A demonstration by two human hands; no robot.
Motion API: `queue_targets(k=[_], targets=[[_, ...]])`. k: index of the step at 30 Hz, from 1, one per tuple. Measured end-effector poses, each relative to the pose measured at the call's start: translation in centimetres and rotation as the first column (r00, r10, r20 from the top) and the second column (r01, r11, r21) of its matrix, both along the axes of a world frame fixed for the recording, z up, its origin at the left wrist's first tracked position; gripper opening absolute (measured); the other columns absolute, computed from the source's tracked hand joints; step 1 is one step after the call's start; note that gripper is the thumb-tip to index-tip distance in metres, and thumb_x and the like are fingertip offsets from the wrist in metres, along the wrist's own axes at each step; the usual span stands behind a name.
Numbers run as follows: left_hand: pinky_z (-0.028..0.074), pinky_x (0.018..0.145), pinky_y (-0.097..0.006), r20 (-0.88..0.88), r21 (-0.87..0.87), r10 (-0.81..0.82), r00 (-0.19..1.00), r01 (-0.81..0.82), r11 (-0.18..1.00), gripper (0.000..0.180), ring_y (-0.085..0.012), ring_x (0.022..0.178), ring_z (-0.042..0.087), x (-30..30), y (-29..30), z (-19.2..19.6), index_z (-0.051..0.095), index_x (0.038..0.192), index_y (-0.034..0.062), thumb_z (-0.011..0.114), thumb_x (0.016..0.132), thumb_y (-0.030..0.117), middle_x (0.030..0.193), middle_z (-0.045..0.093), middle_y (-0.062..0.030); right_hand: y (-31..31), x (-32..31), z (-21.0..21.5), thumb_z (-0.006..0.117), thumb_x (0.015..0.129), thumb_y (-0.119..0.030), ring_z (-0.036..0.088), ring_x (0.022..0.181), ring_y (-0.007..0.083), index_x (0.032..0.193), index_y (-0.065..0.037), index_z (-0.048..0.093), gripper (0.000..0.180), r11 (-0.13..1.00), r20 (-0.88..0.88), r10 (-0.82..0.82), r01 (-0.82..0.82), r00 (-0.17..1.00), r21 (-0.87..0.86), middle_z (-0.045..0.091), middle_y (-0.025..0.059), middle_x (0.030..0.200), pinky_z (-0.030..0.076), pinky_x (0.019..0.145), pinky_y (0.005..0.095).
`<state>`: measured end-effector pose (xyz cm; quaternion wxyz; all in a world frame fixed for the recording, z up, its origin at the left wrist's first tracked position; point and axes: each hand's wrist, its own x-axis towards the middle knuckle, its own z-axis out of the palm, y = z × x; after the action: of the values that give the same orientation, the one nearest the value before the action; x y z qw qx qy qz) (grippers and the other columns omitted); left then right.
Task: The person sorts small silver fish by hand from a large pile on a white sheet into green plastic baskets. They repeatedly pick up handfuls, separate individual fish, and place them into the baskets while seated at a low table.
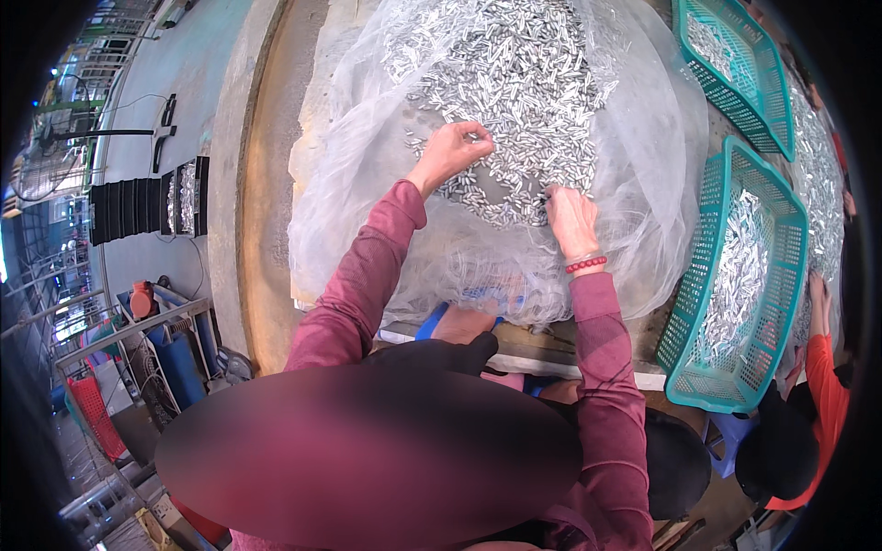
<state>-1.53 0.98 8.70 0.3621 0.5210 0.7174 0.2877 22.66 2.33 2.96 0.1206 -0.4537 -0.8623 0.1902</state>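
A heap of small silvery metal pieces point(528, 78) lies spread on a sheet of white mesh netting point(354, 174). Over the left side of the heap is my left hand point(452, 151), its thumb and forefinger curled together in a pinch. Whatever sits between those fingertips is too small to name. My right hand point(573, 222) is at the near right edge of the pieces, fingers bent inward and pressed together. Its fingertips are partly hidden, and I cannot make out what they hold. A red beaded bracelet point(586, 264) circles the right wrist.
Two green plastic baskets with silvery pieces stand to the right, a near basket point(675, 367) and a far basket point(781, 110). Beyond them a person in an orange sleeve point(827, 395) reaches toward another heap. A black ribbed conveyor point(129, 211) stands at left.
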Motion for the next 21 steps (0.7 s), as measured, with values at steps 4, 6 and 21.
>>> queue_targets(k=[4,6,21], targets=[[0.048,0.066,-0.034,-0.05,-0.003,-0.06,0.997,0.06,0.998,0.017,-0.0234,0.068,0.063,-0.4,-0.4,0.1,0.071,0.084,0.0118,0.065,0.076,0.026,0.069,0.064,-0.0119,-0.9,-1.5,-0.7,0.052,0.076,-0.005,0.064,0.069,0.0359,0.074,-0.002,0.058,0.008,0.996,0.082,-0.007,-0.001,0.997,0.091,0.063,0.0185,0.072,0.05,0.059,0.0457],[0.049,0.067,-0.033,-0.269,-0.094,-0.1,0.958,0.077,0.993,0.019,-0.0204,0.069,0.064,-0.6,-0.6,-0.1,0.071,0.086,0.0132,0.067,0.076,0.028,0.072,0.066,-0.0091,-0.8,-1.8,-0.5,0.052,0.076,-0.005,0.064,0.068,0.0361,0.074,-0.002,0.058,0.007,0.999,0.092,-0.027,0.023,0.995,0.045,0.063,0.0189,0.072,0.05,0.057,0.046],[0.047,0.069,-0.026,0.884,-0.369,0.329,0.332,0.062,0.927,0.009,-0.0177,0.077,0.054,-1.9,-1.2,-2.3,0.054,0.096,0.0091,0.05,0.09,0.014,0.085,0.054,-0.0031,2.7,-2.7,1.7,0.062,0.088,-0.014,0.057,0.064,0.0126,0.088,-0.003,0.063,0.01,0.212,-0.481,-0.775,-0.549,0.41,-0.809,0.061,0.001,0.077,0.045,0.061,0.0224]])
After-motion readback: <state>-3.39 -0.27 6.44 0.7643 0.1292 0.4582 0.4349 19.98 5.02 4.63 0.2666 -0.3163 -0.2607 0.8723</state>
